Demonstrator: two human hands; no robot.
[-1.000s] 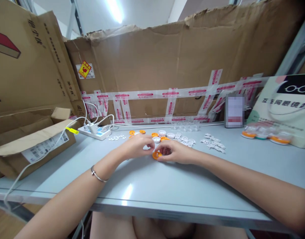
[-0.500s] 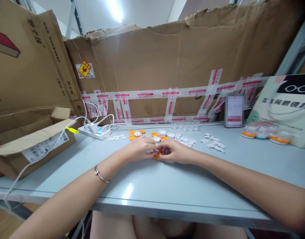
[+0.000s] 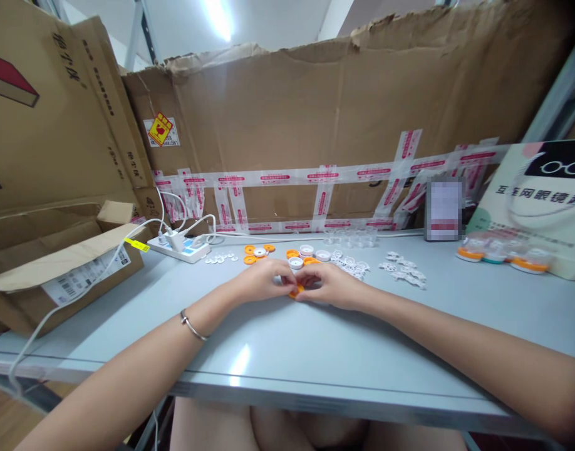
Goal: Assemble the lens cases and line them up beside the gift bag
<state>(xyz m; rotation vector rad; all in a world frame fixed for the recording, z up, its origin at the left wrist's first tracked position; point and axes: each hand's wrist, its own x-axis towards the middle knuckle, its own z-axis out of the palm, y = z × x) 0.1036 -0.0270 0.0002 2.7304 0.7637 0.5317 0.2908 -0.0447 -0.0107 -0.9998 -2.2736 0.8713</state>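
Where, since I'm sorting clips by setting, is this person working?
Likely a makeshift small-parts assembly bench: taped cardboard walls behind a grey table, white plastic pieces and orange discs, left hand and right hand pinching an orange ring.

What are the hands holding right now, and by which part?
A small orange plastic ring, pinched by its rim between the left hand and the right hand.

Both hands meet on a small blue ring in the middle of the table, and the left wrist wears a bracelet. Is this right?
Not quite: the ring is orange, not blue, as the head view shows. The left hand and right hand do meet on it in the middle of the table, and the left wrist wears a bracelet.
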